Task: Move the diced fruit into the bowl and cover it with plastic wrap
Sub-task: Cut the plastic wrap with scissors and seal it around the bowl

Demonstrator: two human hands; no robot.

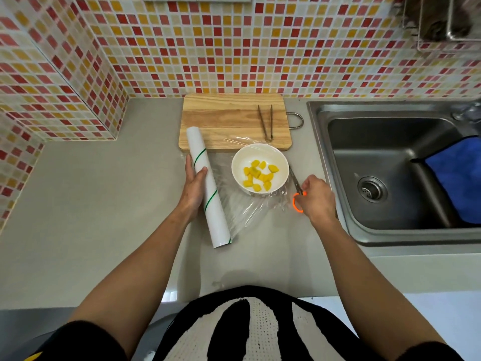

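Observation:
A white bowl (282, 166) holds several yellow diced fruit pieces (259, 175) on the grey counter. Clear plastic wrap (250, 207) stretches from the white roll with green stripes (208, 188) over the bowl and lies crumpled on the counter to its right. My left hand (194, 187) grips the roll from its left side. My right hand (316, 199) holds orange-handled scissors (296, 190), whose blades point up along the bowl's right edge.
A wooden cutting board (223, 121) with metal tongs (265, 122) lies behind the bowl. A steel sink (390, 165) with a blue cloth (458, 178) is at the right. The tiled wall rises behind, with a corner jutting out at the left.

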